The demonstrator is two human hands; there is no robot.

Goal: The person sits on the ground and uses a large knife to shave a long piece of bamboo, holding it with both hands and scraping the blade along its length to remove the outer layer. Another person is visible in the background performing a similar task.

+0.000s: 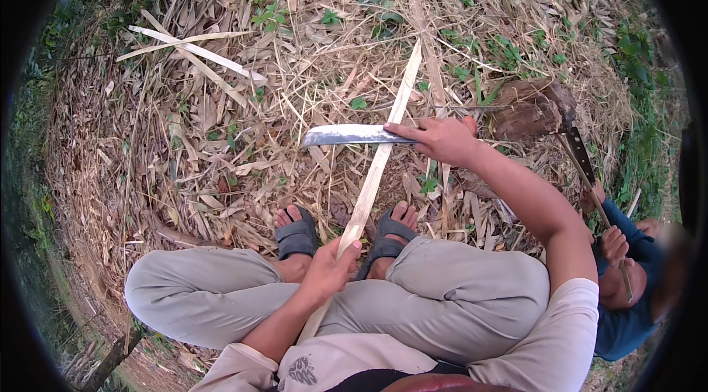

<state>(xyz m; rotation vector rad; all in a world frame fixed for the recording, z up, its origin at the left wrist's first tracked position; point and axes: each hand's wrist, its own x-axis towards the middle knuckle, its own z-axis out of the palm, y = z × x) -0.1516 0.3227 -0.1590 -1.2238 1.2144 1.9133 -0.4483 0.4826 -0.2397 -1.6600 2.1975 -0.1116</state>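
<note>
From where I stand, I see the pale strip [377, 163] slanting from the person's lap, between the two sandals [297, 236], toward the dry leaves [236, 134]; whether its far end touches the ground, I cannot tell. The left hand [330, 268] is closed around its lower part, thumb pointing up along it. The right hand [446, 140] grips the knife [343, 135] at the handle end, with the index finger stretched onto the blade, which crosses the strip.

The strip seems to me light and thin, rather stiff but springy, and it could split along its length. Its edges may be sharp, so a flat hold, well below the blade, seems the good one. The knife is probably heavier and rigid; it should be taken only by the handle.
</note>
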